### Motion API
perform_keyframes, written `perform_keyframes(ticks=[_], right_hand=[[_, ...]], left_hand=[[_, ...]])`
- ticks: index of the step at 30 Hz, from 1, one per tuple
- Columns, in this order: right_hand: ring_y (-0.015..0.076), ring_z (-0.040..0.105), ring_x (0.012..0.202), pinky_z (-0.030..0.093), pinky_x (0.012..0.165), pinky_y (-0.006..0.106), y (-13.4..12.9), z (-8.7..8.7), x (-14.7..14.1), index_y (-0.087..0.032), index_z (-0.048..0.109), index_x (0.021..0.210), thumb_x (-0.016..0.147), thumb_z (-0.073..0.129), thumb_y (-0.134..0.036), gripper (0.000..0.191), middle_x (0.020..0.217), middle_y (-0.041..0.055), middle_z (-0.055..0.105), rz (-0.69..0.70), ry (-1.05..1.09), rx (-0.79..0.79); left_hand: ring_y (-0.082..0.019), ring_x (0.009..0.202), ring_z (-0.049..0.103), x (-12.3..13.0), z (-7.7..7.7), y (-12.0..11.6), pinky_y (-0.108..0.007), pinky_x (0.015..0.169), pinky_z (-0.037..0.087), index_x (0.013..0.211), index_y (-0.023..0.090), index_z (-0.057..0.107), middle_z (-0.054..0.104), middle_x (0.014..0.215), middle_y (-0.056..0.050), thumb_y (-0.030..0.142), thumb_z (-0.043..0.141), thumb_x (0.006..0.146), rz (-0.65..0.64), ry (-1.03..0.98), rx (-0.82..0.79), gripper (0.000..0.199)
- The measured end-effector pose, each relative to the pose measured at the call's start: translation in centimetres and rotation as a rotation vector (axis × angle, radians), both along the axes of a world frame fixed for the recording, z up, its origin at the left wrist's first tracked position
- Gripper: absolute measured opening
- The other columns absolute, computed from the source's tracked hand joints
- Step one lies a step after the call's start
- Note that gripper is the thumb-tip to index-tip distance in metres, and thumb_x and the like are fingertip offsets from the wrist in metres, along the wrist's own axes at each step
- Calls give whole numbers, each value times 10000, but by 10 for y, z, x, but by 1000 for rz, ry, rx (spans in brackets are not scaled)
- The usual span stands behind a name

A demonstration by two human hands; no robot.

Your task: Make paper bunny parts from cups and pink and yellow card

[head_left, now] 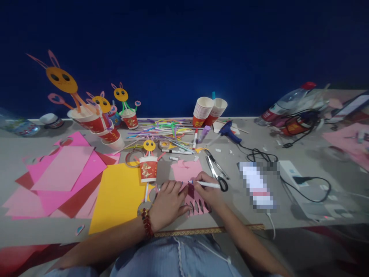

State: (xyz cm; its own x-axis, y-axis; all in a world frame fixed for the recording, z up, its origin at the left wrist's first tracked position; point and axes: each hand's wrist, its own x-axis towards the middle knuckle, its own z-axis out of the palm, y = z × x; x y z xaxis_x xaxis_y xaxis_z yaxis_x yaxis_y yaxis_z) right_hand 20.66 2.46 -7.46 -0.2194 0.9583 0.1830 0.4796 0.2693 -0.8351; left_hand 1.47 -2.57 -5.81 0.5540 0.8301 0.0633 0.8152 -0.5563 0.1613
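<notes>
My left hand (170,202) lies flat, fingers spread, on the left edge of a pink paper (188,168) with several slits cut in its lower part. In my right hand (210,192) is a white marker (208,184), its blue tip at the paper between my hands. Just beyond my left hand stands a red paper cup (148,169) with a small yellow bunny face (149,145) above it. Scissors (215,171) rest to the right of the pink paper. A yellow sheet (115,196) is partly under my left forearm.
Pink and red sheets (63,169) cover the left side. Bunny figures in cups (129,119) stand behind them. Pipe cleaners (167,129), stacked cups (203,109) and a blue glue gun (229,132) are at the back. A phone (256,186) and power strip (301,192) lie right.
</notes>
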Motion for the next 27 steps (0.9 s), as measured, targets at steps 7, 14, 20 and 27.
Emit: perform_keyframes(ticks=[7, 14, 20, 27], right_hand=[[148, 563, 525, 412, 532, 246, 0, -1, 0, -226, 524, 685, 821, 570, -260, 147, 600, -26, 612, 5, -3, 10], [127, 498, 492, 378, 507, 237, 0, 0, 0, -229, 487, 642, 797, 566, -238, 174, 554, -47, 542, -1, -6, 13], [125, 465, 491, 362, 511, 243, 0, -1, 0, -228, 477, 624, 817, 561, -246, 211, 542, -52, 476, -4, -10, 24], [123, 445, 493, 349, 507, 245, 0, 2, 1, -228, 469, 612, 786, 533, -220, 185, 539, -53, 456, -1, -6, 31]], left_hand=[[-300, 1075, 502, 0, 0, 0, -433, 918, 396, 1365, 150, 481, 575, 1169, -112, 567, 650, 840, -6, 1, -5, 691], [-296, 1081, 503, 0, 0, 1, -439, 922, 394, 1384, 164, 465, 575, 1178, -112, 555, 660, 840, 0, -6, -3, 698], [-301, 1086, 501, 0, -1, 1, -441, 937, 385, 1385, 163, 467, 578, 1178, -114, 557, 656, 842, -4, 3, -2, 697], [-296, 1079, 504, 0, -1, 1, -440, 931, 386, 1405, 167, 450, 584, 1168, -112, 579, 614, 862, -9, 4, -2, 701]])
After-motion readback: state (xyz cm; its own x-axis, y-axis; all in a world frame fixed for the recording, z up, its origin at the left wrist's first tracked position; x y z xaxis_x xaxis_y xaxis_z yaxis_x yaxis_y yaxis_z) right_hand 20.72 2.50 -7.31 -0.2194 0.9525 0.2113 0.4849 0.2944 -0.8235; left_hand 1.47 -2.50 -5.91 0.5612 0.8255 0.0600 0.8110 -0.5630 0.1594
